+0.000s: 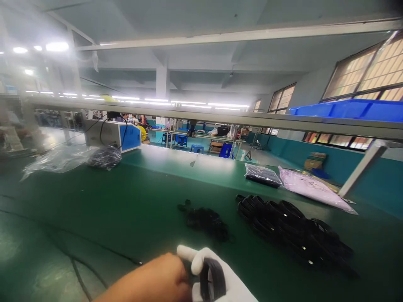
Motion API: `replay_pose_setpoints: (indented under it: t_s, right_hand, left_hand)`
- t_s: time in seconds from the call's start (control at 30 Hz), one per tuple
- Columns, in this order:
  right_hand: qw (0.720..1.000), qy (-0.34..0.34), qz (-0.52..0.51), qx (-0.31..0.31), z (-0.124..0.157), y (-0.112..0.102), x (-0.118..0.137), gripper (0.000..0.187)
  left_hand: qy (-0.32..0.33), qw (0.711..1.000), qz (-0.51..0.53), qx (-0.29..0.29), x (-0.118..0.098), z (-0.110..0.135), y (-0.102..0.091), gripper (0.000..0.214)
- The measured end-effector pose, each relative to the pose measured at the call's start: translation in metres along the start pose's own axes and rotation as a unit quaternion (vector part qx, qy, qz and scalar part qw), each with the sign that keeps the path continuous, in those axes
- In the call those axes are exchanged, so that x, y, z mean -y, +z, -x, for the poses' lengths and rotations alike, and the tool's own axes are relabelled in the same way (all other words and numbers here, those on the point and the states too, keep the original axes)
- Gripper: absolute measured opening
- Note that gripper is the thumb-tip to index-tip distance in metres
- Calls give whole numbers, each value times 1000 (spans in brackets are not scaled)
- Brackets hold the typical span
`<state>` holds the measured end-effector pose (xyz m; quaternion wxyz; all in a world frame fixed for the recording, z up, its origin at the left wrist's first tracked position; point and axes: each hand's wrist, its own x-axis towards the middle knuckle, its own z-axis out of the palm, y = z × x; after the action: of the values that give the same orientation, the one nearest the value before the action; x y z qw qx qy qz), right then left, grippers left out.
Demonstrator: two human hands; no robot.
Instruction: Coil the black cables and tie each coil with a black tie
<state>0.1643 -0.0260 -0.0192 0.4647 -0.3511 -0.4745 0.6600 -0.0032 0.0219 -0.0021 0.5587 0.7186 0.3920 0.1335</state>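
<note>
My right hand (226,281), in a white glove, is at the bottom edge of the view, closed round a small coil of black cable (212,279). My bare left hand (159,279) comes in from the lower left. Its fingers are curled against the same coil. Both hands hover over a green work table (132,201). Just beyond them lie a small heap of black ties (204,222) and a long row of black cable coils (292,235).
A thin black cable (94,247) runs across the table at left. A blue-and-white machine (116,136), a clear bag (59,159) and a dark bag (105,157) sit at the far left. Packed bags (262,174) and a pink bag (315,188) lie far right. A blue bin (346,109) rests on the overhead shelf.
</note>
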Motion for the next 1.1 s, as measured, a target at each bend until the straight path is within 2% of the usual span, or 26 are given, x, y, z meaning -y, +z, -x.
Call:
replay_pose_setpoints:
  t_s: [0.07,0.1,0.17,0.23,0.3,0.37,0.43,0.5,0.63,0.73,0.87,0.97,1.03,1.1]
  right_hand:
    - [999,-8,-47,25,-1,-5,-5,47]
    - [997,-13,-63,38,-2,-7,-7,52]
    - [992,-22,-101,74,-5,-9,-8,58]
    - [986,-22,-126,109,-9,-11,-9,61]
    - [987,-27,-116,109,-13,-12,-11,57]
    - [995,-29,-76,64,-16,-12,-13,51]
    - [998,-17,-44,28,-17,-10,-14,48]
    - [997,10,-69,30,-15,-7,-15,48]
    - [971,78,-219,52,-12,-2,-11,55]
    - [954,103,-276,54,-13,2,-8,55]
    - [957,91,-273,25,-14,6,-11,56]
    - [965,71,-253,10,-13,7,-14,45]
    - [964,77,-254,23,-13,6,-14,37]
    - [959,94,-259,63,-14,3,-14,40]
  left_hand:
    - [-58,995,82,-15,-12,2,-6,14]
    - [-55,989,136,-33,-18,2,-10,15]
    - [-6,968,240,-68,-29,4,-16,21]
    - [37,958,270,-91,-35,7,-17,26]
    - [66,970,194,-130,-37,9,-12,28]
    - [113,979,39,-167,-35,9,-4,33]
    - [167,961,-110,-192,-30,6,4,42]
    - [182,944,-167,-218,-23,2,10,44]
    - [142,946,-137,-257,-8,-8,13,36]
    - [126,943,-143,-272,-2,-11,9,31]
    - [109,941,-152,-284,-3,-11,5,28]
    - [115,943,-151,-275,-6,-10,6,27]
    - [113,945,-144,-270,-6,-10,6,26]
    - [111,947,-132,-271,-6,-9,6,26]
